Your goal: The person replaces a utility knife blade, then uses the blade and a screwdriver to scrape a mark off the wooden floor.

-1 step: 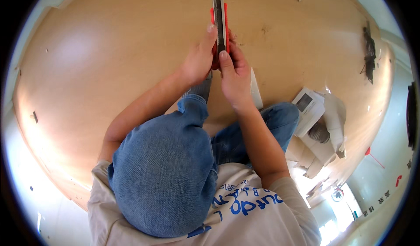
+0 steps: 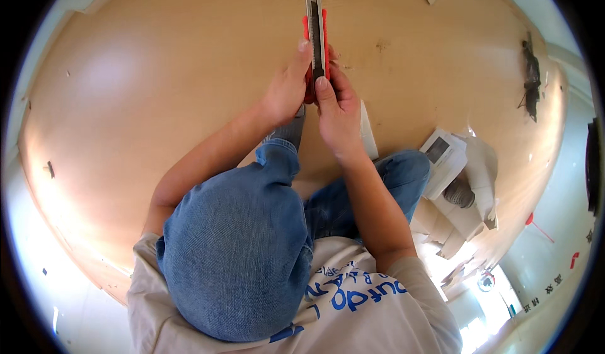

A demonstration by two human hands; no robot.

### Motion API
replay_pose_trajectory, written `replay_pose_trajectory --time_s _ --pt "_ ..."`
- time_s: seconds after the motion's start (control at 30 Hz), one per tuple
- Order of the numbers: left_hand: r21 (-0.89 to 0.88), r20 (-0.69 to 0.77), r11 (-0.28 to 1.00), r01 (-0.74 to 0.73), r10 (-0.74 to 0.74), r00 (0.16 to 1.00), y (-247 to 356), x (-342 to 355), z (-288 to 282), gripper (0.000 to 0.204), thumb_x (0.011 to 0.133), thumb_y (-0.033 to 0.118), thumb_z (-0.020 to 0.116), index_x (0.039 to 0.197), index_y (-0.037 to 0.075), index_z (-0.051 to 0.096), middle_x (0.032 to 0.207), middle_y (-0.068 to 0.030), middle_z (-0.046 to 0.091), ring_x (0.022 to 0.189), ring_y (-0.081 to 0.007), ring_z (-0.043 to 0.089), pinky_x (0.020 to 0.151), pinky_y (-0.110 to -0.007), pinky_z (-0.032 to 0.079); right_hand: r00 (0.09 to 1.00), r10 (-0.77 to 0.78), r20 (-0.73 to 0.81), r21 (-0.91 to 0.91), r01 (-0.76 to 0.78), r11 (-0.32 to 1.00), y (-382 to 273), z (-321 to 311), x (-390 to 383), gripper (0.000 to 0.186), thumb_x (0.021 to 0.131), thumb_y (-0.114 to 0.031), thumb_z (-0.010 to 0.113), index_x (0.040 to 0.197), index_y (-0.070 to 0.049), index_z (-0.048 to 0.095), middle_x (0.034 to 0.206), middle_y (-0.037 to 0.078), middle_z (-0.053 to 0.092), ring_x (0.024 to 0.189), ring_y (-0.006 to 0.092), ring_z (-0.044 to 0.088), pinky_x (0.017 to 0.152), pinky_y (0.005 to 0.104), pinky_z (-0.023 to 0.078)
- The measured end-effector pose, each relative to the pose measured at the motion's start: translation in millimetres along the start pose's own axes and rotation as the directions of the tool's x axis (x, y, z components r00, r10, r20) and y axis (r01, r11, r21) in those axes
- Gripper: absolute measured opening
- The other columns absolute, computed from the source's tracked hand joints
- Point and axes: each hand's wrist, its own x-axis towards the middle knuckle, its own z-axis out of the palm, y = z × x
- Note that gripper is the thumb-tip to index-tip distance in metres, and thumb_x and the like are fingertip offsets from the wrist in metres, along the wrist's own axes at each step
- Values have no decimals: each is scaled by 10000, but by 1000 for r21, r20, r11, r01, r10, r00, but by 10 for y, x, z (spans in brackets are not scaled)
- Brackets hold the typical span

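A utility knife (image 2: 316, 33) with a red body, a silver metal channel and a dark strip down its middle points away from me. Around its left side, my left hand (image 2: 288, 89) is closed, with the thumb along the edge. From the right, my right hand (image 2: 339, 111) grips the lower part, its thumb lying on the dark slider area. The fingers behind the knife are mostly hidden. No bare blade shows beyond the far tip.
Beneath me is a wide tan wooden surface (image 2: 176, 70). My jeans-covered knees (image 2: 233, 240) rise close under my forearms. To the right lie torn cardboard and paper (image 2: 482, 171) with a dark ribbed roll (image 2: 459, 193). A black crumpled thing (image 2: 531, 77) lies at the far right.
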Motion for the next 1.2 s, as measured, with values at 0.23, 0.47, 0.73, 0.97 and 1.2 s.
replay_pose_trajectory --time_s 0.23,0.47,0.73,0.97,1.2 --pt "99 16 995 10 -12 1000 27 -138 22 664 1126 617 249 1279 83 613 1068 -20 618 893 -112 561 775 -290 475 998 -48 -40 -81 45 996 -94 198 53 447 1131 -346 531 1386 20 550 1171 45 651 1101 148 608 998 294 487" --pt "276 60 954 -118 106 993 -60 -108 -207 588 1144 540 322 1393 62 555 1128 -27 624 1013 -119 591 887 -283 504 989 112 -97 -11 -113 994 -103 353 220 447 1129 -418 520 1302 -15 600 1072 26 645 997 102 588 884 259 490" --pt "192 -5 979 -61 63 998 -42 103 -297 491 1141 447 426 1397 45 546 1153 -58 641 1022 -133 612 892 -301 509 940 340 -21 29 -339 940 70 66 321 512 1116 -494 513 1137 -9 676 858 16 640 758 102 592 676 279 511" --pt "272 197 959 83 -140 970 -197 162 -675 373 1095 276 601 1374 32 563 1098 -74 684 1024 -164 653 930 -329 547 974 225 -27 -532 -204 822 376 -145 -270 473 1059 -451 570 1141 3 676 940 233 699 959 424 693 879 478 540" --pt "252 54 965 65 -82 995 -23 469 -876 433 1152 352 457 1384 -3 542 981 -70 665 793 -134 641 731 -308 568 960 43 -277 -960 -278 20 368 -1149 -547 499 853 -293 811 1223 -10 630 1204 230 640 1142 413 636 967 473 541"
